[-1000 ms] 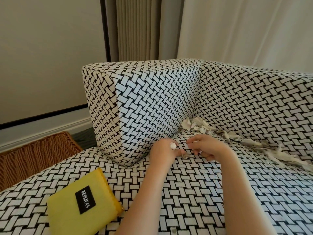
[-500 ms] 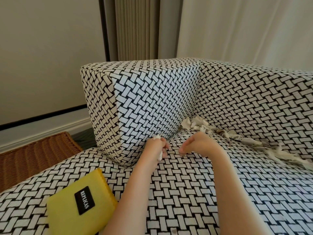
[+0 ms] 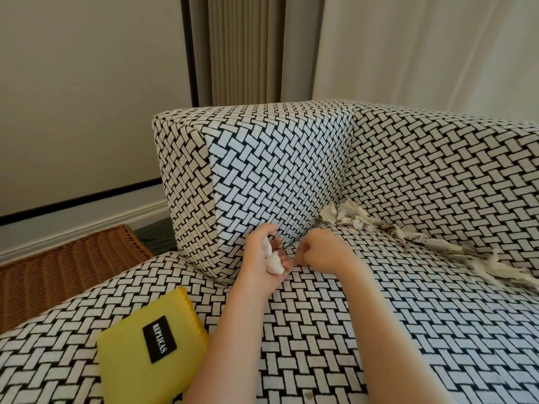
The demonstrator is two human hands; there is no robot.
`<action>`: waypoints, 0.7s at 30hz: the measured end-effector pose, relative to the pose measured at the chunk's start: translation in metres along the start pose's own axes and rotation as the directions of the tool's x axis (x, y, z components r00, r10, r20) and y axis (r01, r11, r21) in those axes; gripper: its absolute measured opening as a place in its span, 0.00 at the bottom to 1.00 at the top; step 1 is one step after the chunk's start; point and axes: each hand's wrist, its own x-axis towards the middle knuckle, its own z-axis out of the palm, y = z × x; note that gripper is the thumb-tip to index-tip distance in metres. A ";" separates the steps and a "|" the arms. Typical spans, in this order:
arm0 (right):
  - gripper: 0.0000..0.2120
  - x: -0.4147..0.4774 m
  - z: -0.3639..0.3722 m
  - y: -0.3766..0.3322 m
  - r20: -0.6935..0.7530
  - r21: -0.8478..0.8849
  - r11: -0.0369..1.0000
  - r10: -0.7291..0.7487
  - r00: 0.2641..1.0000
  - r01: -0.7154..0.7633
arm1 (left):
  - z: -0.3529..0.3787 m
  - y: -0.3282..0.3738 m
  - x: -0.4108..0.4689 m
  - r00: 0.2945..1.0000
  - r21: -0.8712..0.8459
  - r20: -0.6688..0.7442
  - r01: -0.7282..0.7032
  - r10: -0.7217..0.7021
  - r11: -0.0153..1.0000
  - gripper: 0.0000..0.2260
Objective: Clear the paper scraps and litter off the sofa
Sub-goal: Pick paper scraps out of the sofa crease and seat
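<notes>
I am over a sofa [image 3: 364,330] covered in a black and white woven pattern. My left hand [image 3: 258,255] holds a small wad of white paper scraps [image 3: 272,259] in its palm, close to the foot of the armrest cushion. My right hand [image 3: 316,253] sits just to the right of it with curled fingers, its fingertips pinched together low on the seat; I cannot see what they hold. A line of torn paper scraps [image 3: 355,218] lies in the crease between seat and backrest, running off to the right.
A yellow cloth [image 3: 140,354] with a black label lies on the seat at the lower left. The armrest cushion [image 3: 262,176] stands right behind my hands. A wicker basket [image 3: 64,263] sits on the floor to the left of the sofa.
My left hand has turned palm up, showing the white wad it holds. My right hand has drawn left and curled tighter beside it.
</notes>
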 end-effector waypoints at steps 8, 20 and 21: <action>0.02 -0.021 -0.047 -0.025 0.008 0.636 0.762 -0.168 0.986 0.125 | 0.017 -0.007 -0.001 0.995 -0.252 -0.098 -0.027 0.003 0.967 0.11; 0.06 0.015 -0.013 -0.003 -0.241 0.401 0.916 0.119 0.963 -0.013 | 0.010 -0.012 0.012 0.973 -0.150 -0.206 -0.140 0.107 0.979 0.13; 0.04 0.021 -0.004 0.001 -0.219 0.301 0.948 0.180 0.959 -0.109 | 0.009 -0.011 0.011 0.977 -0.155 -0.188 -0.135 0.105 0.979 0.13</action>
